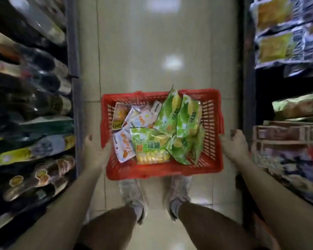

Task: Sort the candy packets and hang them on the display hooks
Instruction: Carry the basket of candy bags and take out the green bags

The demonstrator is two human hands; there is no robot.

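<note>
A red plastic basket (211, 165) is held above the floor in front of me. My left hand (96, 152) grips its left side and my right hand (234, 143) grips its right side. Inside lie several candy packets: green ones (186, 120) on the right and in the middle, white and orange ones (143, 118) on the left. One green packet with yellow candies (150, 150) lies flat near the front wall. The fingers of both hands are mostly hidden behind the basket's walls.
I stand in a narrow shop aisle with a pale tiled floor (152, 51). Packets hang on the left display (34, 105) and on the right display (287, 33). My grey shoes (134, 197) show below the basket.
</note>
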